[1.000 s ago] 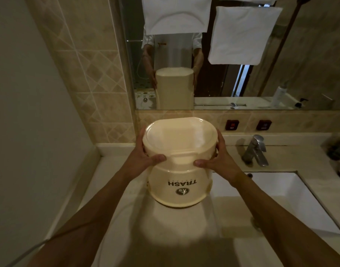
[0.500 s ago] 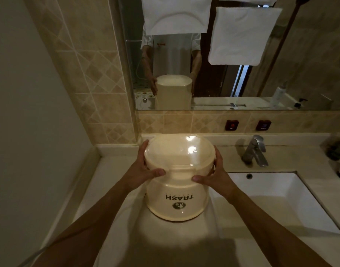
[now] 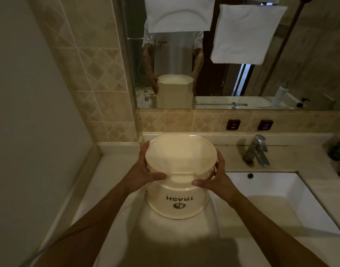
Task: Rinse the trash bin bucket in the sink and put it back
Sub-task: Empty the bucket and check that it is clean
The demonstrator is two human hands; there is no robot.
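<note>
Cream plastic trash bucket (image 3: 177, 176) inverted on beige surface (image 3: 115, 170); your left hand (image 3: 144, 170) and right hand (image 3: 215, 178) clasp it. Wet plastic could slip.

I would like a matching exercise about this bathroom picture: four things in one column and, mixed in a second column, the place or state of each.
Things:
1. trash bin bucket
2. faucet
3. sink
4. towel

Places or states:
A. hanging, seen in the mirror
B. white basin, right of the bucket
C. upside down, gripped by left hand and right hand
D. metal, on the counter behind the basin

Pairs: 1-C, 2-D, 3-B, 4-A
</note>
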